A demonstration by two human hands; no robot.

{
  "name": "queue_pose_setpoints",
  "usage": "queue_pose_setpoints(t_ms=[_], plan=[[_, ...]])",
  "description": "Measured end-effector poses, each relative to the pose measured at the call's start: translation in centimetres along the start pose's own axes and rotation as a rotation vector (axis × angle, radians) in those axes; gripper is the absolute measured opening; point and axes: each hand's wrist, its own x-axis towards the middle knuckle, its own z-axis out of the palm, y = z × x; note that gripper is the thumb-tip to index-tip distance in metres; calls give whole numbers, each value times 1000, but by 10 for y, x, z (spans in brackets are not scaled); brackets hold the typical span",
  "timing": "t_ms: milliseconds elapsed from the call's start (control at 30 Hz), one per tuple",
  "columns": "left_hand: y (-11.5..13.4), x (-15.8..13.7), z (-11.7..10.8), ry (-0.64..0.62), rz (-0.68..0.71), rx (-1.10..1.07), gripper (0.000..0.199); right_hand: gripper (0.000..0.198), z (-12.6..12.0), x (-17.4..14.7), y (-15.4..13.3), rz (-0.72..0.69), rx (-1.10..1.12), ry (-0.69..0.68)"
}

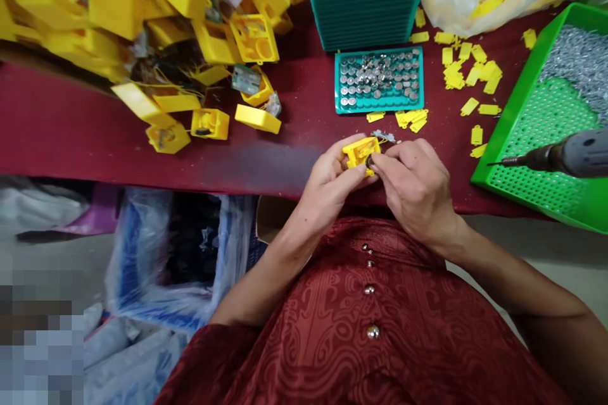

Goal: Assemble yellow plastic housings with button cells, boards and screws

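Observation:
My left hand (pixel 334 171) is closed round a small yellow plastic housing (pixel 357 150), its open side up, near the front edge of the table. Thin wires run from the housing to a small grey part (pixel 382 136) beyond it. With thumb and forefinger, my right hand (pixel 415 182) pinches a small dark round part (pixel 369 161) at the housing's right side. The fingertips partly hide that part, so its kind is unclear. Just beyond my hands lie several flat yellow pieces (pixel 412 119) and a teal tray (pixel 339 85) of silver button cells (pixel 377 73).
Yellow housings (pixel 118 0) heap at the far left. Behind the tray stands a stack of teal trays (pixel 365 16). At right, a green basket (pixel 494 145) holds screws (pixel 574 63), with a power screwdriver (pixel 565 155) over it. A lined blue crate (pixel 123 285) sits below the table.

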Motion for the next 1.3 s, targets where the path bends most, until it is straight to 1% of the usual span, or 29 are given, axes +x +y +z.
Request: queue_pose_setpoints(t_ms=[67, 133, 200, 267, 367, 467, 600, 700, 767, 833, 867, 900, 933, 1000, 1067, 1133, 1200, 1300], plan=[[2, 2, 1, 6, -8, -3, 48, 22, 2, 0, 2, 6, 36, 16], [4, 5, 2, 8, -25, -27, 46, 14, 0, 0, 5, 39, 136, 15], [6, 8, 2, 9, -44, -54, 43, 19, -5, 1, 8, 97, 238, 11], [7, 9, 2, 11, -51, -67, 41, 23, -12, 2, 10, 155, 290, 30], [8, 8, 3, 17, -21, -47, 44, 18, -21, 3, 13, 213, 266, 72], [8, 8, 2, 12, 11, 1, 53, 17, -24, 2, 16, 203, 235, 117], [6, 10, -2, -5, 44, 54, 55, 14, -26, 0, 18, 243, 233, 58], [6, 13, -6, -1, 78, 59, 55, 13, -25, -1, 17, 257, 246, 74], [8, 12, -8, 2, 94, 53, 54, 13, -22, -3, 17, 271, 271, 118], [12, 10, -8, -19, 91, 45, 52, 14, -19, -3, 18, 359, 381, 143], [15, 8, -7, -40, 81, 42, 51, 15, -17, -2, 20, 438, 487, 122], [17, 5, -7, -65, 68, 39, 50, 18, -16, 0, 23, 533, 627, 69], [19, 3, -6, -94, 55, 38, 48, 24, -15, 3, 26, 632, 790, -14], [22, -2, -5, -149, 31, 47, 46, 43, -17, 11, 33, 791, 1113, -211], [23, -5, -6, -178, 21, 75, 46, 56, -19, 21, 39, 892, 1339, -388], [20, -5, -8, -163, 34, 113, 47, 57, -22, 29, 43, 930, 1414, -471], [16, -2, -10, -119, 64, 123, 50, 50, -24, 36, 43, 909, 1370, -440], [10, 2, -13, -61, 76, 79, 52, 37, -24, 43, 40, 811, 1189, -256]])
